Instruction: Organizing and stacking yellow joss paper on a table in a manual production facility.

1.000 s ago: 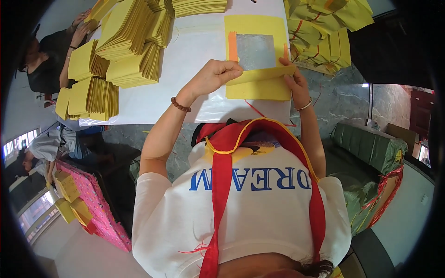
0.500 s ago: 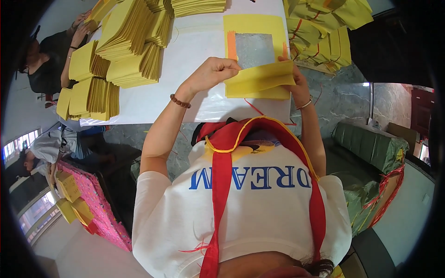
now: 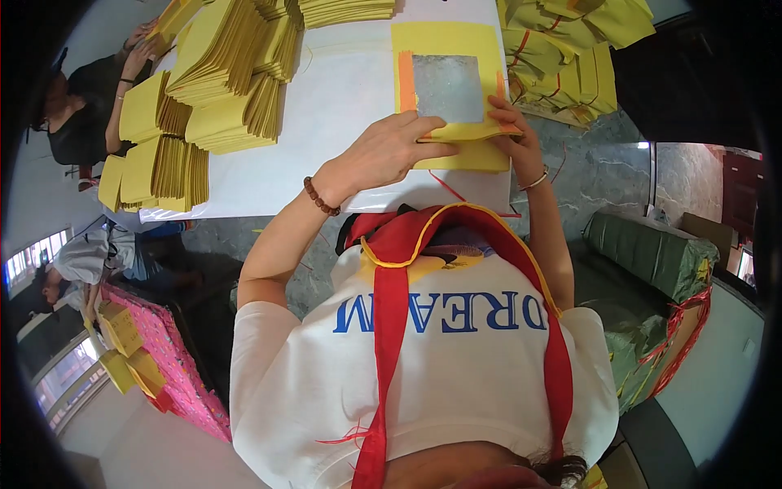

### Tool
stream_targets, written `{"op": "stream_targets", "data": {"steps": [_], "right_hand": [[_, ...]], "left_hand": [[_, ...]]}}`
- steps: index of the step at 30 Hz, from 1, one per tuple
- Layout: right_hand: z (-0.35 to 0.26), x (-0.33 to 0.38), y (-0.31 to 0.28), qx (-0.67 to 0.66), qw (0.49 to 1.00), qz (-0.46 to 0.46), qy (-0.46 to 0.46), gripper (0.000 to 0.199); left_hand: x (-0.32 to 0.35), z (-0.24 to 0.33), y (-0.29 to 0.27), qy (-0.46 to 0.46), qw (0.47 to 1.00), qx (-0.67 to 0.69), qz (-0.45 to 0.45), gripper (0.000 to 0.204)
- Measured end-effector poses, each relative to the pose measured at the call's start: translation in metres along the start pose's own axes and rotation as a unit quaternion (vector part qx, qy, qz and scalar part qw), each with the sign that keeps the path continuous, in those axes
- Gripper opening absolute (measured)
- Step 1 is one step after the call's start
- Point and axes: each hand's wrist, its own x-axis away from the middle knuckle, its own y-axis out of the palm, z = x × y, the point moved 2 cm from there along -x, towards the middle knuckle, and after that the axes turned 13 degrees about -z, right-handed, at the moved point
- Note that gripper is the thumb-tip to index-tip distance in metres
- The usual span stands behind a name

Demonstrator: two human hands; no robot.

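Note:
On the white table lies yellow joss paper with a silver square in its middle and an orange strip down each side. My left hand pinches the paper's near edge, fingers on top and thumb below. At the right end of that edge, my right hand grips the paper too, fingertips partly over the orange strip. The held edge is raised a little; another yellow layer shows flat beneath it. My hands hide parts of the near edge.
Tall stacks of folded yellow paper stand at the table's left. Tied yellow bundles lie beyond its right edge. A person handles yellow paper at the far left. A green wrapped bale stands right.
The near flap, folded up over the silver square's lower part, has come down, so the square shows more fully. My left hand has moved slightly right and nearer, its fingers now over the paper.

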Motion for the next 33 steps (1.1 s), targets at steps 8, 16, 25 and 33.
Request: {"op": "stream_targets", "data": {"steps": [8, 16, 25, 33], "right_hand": [[0.002, -0.001, 0.001, -0.042, 0.999, 0.002, -0.001, 0.029], [0.002, 0.002, 0.000, -0.044, 0.999, 0.007, 0.018, 0.027], [0.010, 0.001, -0.008, -0.109, 0.992, -0.046, -0.035, 0.038], [0.023, 0.001, -0.001, -0.102, 0.994, 0.020, -0.031, 0.040]], "left_hand": [[0.006, -0.005, 0.005, 0.011, 0.998, 0.054, 0.012, 0.055], [0.006, -0.013, 0.002, 0.045, 0.995, 0.088, -0.002, 0.041], [0.005, -0.020, -0.001, -0.094, 0.973, 0.205, 0.049, 0.016], [0.009, -0.018, 0.007, -0.107, 0.935, 0.278, 0.191, 0.035]]}}
